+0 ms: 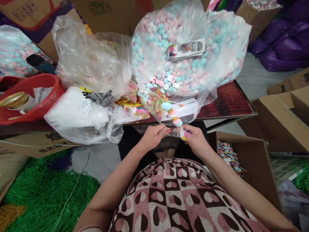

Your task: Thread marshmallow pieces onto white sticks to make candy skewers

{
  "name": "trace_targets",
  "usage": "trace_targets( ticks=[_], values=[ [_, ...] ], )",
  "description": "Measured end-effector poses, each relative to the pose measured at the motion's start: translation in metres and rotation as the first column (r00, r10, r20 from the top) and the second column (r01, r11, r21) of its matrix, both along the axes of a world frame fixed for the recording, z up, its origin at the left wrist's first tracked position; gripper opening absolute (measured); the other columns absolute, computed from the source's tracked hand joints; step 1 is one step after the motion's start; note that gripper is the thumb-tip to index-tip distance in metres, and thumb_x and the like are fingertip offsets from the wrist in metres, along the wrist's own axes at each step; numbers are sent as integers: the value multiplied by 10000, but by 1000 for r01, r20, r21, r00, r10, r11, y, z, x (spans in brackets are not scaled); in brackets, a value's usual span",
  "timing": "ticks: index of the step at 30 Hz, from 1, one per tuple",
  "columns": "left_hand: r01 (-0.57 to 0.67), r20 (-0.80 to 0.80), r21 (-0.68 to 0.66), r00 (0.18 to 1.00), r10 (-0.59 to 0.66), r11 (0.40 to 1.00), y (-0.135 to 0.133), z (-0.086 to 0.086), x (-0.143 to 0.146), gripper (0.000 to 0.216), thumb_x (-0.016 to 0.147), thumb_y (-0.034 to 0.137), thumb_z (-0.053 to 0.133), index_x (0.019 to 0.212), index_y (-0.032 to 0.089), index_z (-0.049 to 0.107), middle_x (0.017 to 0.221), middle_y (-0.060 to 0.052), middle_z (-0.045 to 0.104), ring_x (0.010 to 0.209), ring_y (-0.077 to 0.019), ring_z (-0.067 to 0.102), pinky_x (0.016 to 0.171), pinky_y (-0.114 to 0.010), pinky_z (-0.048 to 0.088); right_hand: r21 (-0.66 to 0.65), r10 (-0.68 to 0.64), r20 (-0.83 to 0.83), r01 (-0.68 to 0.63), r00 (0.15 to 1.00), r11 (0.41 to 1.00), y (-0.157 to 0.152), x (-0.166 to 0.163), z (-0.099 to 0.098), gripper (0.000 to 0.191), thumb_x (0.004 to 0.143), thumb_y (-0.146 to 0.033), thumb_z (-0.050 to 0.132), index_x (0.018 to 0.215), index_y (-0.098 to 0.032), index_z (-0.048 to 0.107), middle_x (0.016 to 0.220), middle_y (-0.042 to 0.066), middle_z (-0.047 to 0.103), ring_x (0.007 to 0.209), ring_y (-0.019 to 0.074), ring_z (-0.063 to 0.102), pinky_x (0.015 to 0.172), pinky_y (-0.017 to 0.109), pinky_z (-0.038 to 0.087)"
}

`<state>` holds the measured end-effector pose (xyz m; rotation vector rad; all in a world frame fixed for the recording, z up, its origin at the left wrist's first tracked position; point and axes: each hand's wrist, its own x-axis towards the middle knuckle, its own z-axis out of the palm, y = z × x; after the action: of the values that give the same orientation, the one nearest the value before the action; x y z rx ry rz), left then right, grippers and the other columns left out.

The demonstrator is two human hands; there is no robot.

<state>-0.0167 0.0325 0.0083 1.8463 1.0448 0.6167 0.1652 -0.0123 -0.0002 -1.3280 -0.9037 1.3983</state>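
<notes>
My left hand [154, 135] is closed, thumb and finger pinching a clear plastic wrapper [173, 131] with a small red spot at its edge. My right hand [196, 139] is closed on the lower end of a candy skewer [172, 113], together with a printed card [185, 134] in pink, yellow and white. Blue, pink and orange pieces sit along the skewer, which tilts up and left, above the table edge. Its stick is mostly hidden by the fingers. Just behind lie a bag of gummy rings [154, 104] and white paper sticks [184, 107].
Large clear bags of pastel candies [166, 77] fill the table's back, with a stack of printed cards [185, 50] on top. Left are a white plastic bag [79, 119] and a red basket [45, 100]. A cardboard box [258, 170] with wrapped candy skewers stands right.
</notes>
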Motion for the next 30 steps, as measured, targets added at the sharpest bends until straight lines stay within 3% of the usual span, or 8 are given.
trace_targets(
  ticks=[10, 19, 25, 28, 30],
  values=[
    [-76, 9, -22, 997, 76, 997, 3, -11, -6, 431, 925, 526, 398, 657, 189, 418, 567, 50, 354, 548, -88, 334, 533, -221, 261, -31, -60, -66, 58, 996, 998, 7, 2, 9, 311, 681, -452, 731, 784, -166, 663, 556, -32, 513, 431, 49, 300, 390, 192, 149],
    [-97, 65, -47, 993, 100, 994, 4, -6, -6, 448, 909, 563, 413, 659, 192, 424, 551, 47, 357, 527, -83, 321, 488, -217, 245, -17, -62, -88, 61, 994, 998, 6, 16, 20, 367, 663, -420, 780, 930, -174, 721, 645, -12, 579, 459, 49, 350, 386, 179, 157],
    [-9, 49, -57, 999, 12, 998, 5, 3, -5, 496, 892, 574, 445, 595, 177, 418, 549, 45, 324, 540, -79, 294, 498, -226, 222, 50, 23, -31, -22, 999, 999, 7, 14, 19, 324, 565, -404, 844, 785, -191, 738, 695, 2, 641, 594, 106, 498, 495, 216, 371],
    [-16, 102, -142, 994, 31, 990, 5, 0, -5, 499, 884, 581, 470, 597, 178, 401, 541, 53, 309, 518, -70, 285, 487, -229, 208, 78, -24, -26, 26, 999, 997, 6, 12, 10, 309, 615, -460, 821, 680, -183, 698, 563, -28, 532, 502, 78, 394, 444, 211, 279],
    [-57, 191, -249, 976, 107, 967, 4, -6, -5, 491, 873, 587, 497, 614, 183, 396, 526, 64, 291, 479, -60, 273, 465, -227, 199, 79, -62, -37, 64, 997, 995, 6, 11, 7, 373, 678, -523, 772, 621, -177, 646, 508, -42, 445, 454, 62, 297, 417, 219, 189]
  ],
)
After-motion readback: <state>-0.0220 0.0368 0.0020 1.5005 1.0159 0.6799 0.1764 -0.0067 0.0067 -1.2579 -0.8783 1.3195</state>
